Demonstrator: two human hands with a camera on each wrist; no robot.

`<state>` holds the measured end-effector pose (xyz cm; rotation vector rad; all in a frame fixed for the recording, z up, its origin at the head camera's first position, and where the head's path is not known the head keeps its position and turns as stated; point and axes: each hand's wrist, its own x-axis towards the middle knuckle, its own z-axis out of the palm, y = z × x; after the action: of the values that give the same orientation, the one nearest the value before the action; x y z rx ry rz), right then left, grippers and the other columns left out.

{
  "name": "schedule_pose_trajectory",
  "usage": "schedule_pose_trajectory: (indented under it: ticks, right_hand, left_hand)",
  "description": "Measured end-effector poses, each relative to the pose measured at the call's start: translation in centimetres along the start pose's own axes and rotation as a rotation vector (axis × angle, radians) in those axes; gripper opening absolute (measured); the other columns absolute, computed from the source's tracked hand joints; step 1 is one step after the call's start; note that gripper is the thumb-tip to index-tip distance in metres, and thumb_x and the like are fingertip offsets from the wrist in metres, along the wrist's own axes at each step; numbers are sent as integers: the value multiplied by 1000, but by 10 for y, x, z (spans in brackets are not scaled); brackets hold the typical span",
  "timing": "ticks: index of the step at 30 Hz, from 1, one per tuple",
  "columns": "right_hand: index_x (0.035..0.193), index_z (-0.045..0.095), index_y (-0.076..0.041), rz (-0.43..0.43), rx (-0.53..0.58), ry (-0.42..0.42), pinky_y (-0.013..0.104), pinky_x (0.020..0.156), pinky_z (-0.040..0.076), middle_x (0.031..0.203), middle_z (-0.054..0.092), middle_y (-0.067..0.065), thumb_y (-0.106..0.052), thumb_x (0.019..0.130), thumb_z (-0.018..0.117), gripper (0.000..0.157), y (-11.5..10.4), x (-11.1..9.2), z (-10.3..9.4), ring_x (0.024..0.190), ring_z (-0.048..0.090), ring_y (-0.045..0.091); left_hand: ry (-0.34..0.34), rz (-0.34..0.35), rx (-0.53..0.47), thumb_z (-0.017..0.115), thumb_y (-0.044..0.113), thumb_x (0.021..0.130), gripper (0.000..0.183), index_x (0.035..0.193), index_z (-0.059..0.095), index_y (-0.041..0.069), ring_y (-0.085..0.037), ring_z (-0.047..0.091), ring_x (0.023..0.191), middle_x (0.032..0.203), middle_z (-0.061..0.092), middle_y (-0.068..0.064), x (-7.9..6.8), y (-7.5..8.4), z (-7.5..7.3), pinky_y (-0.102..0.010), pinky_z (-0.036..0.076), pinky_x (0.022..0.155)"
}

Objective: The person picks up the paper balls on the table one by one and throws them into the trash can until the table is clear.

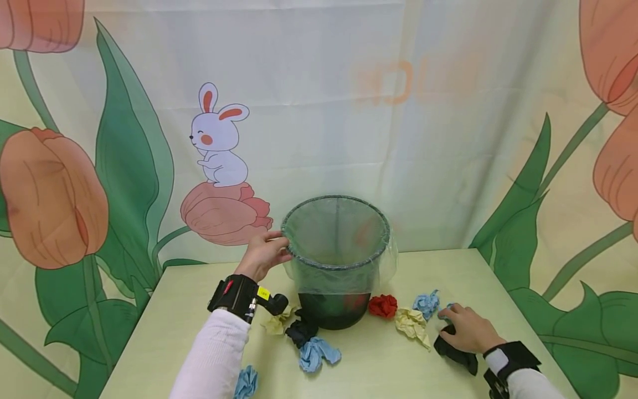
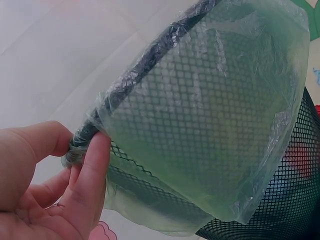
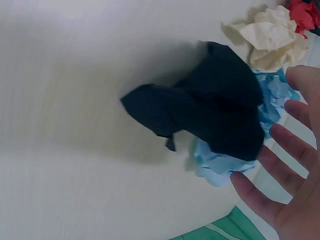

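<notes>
Dark, dull and creased, the black crumpled paper (image 1: 463, 360) lies on the right of the table (image 1: 379, 366), its long axis slanting from far left to near right. Over it the right hand (image 1: 471, 330) spreads loose fingers (touching or not, I cannot tell). The left hand (image 1: 261, 256) pinches the rim of an upright mesh wastebasket (image 1: 331, 316), mouth up, in a translucent green liner (image 2: 190, 115). A yellow paper ball (image 1: 411, 323) and a red paper ball (image 1: 382, 306) lie between.
</notes>
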<state>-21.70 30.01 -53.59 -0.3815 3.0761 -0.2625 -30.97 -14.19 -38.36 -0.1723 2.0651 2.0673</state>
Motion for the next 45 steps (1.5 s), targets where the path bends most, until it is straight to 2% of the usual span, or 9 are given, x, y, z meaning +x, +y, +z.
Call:
schedule_pose_trajectory:
  ticks: [6, 11, 16, 23, 31, 38, 45]
  right_hand:
    - [110, 63, -15, 11, 16, -36, 38, 54, 46, 95, 53, 3, -30, 78, 70, 36, 2, -4, 12, 80, 53, 22]
    - [110, 64, -16, 35, 9, -55, 42, 59, 49, 99, 54, 4, -32, 77, 71, 38, 5, -8, 24, 87, 54, 25]
    - [111, 63, -16, 32, 25, -40, 45, 61, 50, 104, 54, 6, -32, 75, 73, 41, 4, -12, 35, 94, 53, 30]
    - [112, 62, -19, 42, 56, -65, 46, 64, 50, 113, 51, 7, -31, 72, 75, 44, 0, -15, 47, 98, 52, 33]
    - [108, 62, -20, 48, 50, -48, 45, 61, 50, 110, 49, 6, -29, 69, 78, 43, -3, -15, 53, 92, 51, 29]
    - [106, 62, -19, 59, 33, -50, 43, 57, 49, 108, 47, 6, -28, 68, 77, 42, -7, -16, 54, 85, 50, 28]
    - [93, 57, -19, 58, 3, -54, 41, 55, 48, 100, 45, 6, -28, 66, 78, 35, -9, -13, 52, 79, 47, 26]
  left_hand:
    - [2, 2, 8, 52, 8, 89, 56, 141, 31, 2, -18, 54, 83, 126, 44, -16, 0, 0, 0, -22, 55, 71]
    - [3, -3, 7, 52, 8, 90, 55, 140, 32, 1, -17, 55, 80, 120, 45, -16, 1, 0, -1, -22, 55, 71]
    - [7, -9, 5, 53, 8, 90, 54, 139, 34, 2, -16, 54, 76, 114, 46, -14, 1, 0, 0, -22, 55, 70]
    - [5, -15, 8, 52, 9, 90, 55, 141, 32, 3, -17, 55, 83, 118, 47, -15, 0, 0, 0, -23, 55, 73]
    - [1, -5, 7, 52, 9, 90, 56, 142, 31, 4, -21, 55, 92, 125, 45, -17, -1, 0, 0, -25, 55, 76]
    - [3, -1, 5, 52, 8, 90, 56, 141, 32, 3, -19, 56, 87, 121, 46, -17, -1, 0, 0, -24, 55, 74]
    - [10, -5, 3, 53, 8, 90, 55, 140, 33, 3, -17, 56, 83, 118, 47, -16, -2, 1, 1, -23, 55, 71]
